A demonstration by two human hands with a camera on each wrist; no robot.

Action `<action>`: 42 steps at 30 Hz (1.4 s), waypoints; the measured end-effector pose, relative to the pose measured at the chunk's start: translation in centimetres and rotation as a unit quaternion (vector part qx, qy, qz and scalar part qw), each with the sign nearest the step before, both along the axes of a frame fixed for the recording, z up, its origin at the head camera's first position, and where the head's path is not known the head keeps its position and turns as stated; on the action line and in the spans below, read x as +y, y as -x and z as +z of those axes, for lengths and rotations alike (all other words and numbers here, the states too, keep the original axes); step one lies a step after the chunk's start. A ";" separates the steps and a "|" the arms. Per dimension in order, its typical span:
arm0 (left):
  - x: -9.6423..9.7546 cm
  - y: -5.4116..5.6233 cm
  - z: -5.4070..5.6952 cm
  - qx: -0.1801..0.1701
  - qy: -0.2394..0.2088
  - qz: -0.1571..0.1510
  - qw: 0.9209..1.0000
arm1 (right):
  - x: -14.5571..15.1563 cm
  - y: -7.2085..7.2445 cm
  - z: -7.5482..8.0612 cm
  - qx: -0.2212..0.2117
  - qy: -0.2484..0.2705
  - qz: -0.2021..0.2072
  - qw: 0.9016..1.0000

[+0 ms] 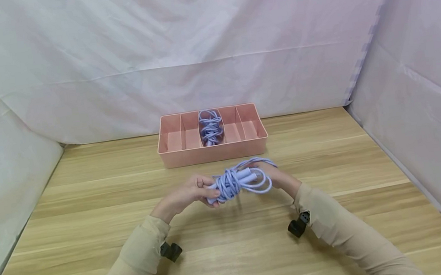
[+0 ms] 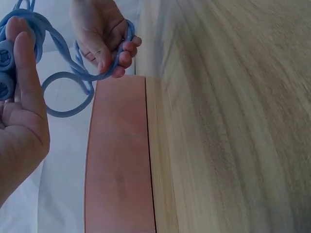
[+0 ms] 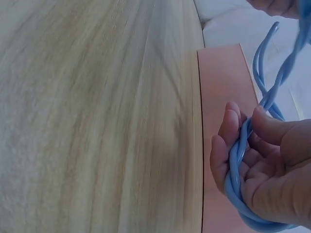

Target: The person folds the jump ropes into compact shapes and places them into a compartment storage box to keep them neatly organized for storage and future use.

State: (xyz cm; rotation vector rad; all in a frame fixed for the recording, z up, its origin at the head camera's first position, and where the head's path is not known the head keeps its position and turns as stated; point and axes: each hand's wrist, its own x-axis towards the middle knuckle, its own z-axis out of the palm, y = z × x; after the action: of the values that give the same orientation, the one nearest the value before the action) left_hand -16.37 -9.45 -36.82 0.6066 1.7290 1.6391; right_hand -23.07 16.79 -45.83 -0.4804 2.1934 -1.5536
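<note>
A light-blue jump rope (image 1: pixel 229 183) hangs above the table, its cord wound several times round its two handles (image 2: pixel 6 73). My left hand (image 1: pixel 194 192) grips the bundle by one end of the handles. At the bundle's other side, my right hand (image 1: pixel 273 176) is partly hidden behind the loose cord in the head view. The right wrist view shows that hand's fingers (image 3: pixel 231 124) curled round a twisted, doubled length of cord (image 3: pixel 235 165). A free loop of cord (image 2: pixel 69 112) dangles between the hands.
Beyond the hands stands a pink divided box (image 1: pixel 214 154) near the back of the wooden table (image 1: pixel 236 264). Its middle compartment holds another bundled blue rope (image 1: pixel 211 127). White cloth (image 1: pixel 197 85) hangs behind the table and along both sides.
</note>
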 end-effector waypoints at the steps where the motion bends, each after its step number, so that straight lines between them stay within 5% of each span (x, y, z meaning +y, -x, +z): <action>1: 0.0 0.0 -0.1 0.008 0.015 -0.012 1.000 | -0.2 0.1 0.1 -0.019 -0.012 -0.010 1.000; 3: 0.2 0.1 -0.3 0.020 0.045 -0.034 0.998 | -1.4 -1.7 3.4 -0.065 -0.047 -0.017 0.997; 6: 0.4 0.2 -0.7 0.031 0.086 -0.063 0.994 | -2.3 -3.0 5.9 -0.097 -0.064 -0.018 0.993; 10: 0.7 0.2 -1.2 0.039 0.134 -0.060 0.988 | -2.5 -3.6 7.2 -0.117 -0.038 -0.012 0.992; 18: 1.1 -0.1 -1.7 0.028 0.170 0.099 0.980 | -2.1 -2.9 7.2 -0.142 0.025 -0.025 0.989; 25: 1.0 0.4 -1.4 0.044 0.159 0.243 0.956 | -2.5 -2.4 7.3 -0.146 0.061 -0.047 0.986; 35: 1.3 0.7 -1.8 0.110 0.201 0.296 0.927 | -5.0 -3.8 8.1 -0.136 0.086 -0.051 0.986; 42: 1.6 0.8 -2.0 0.077 0.113 0.362 0.922 | -6.2 -4.8 8.1 -0.086 0.183 -0.059 0.978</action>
State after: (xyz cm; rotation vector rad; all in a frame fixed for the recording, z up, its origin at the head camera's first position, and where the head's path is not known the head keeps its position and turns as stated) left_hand -17.21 -7.85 -38.78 -0.0461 2.4031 1.8432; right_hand -18.31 10.54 -37.74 -0.3110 1.8408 -1.9955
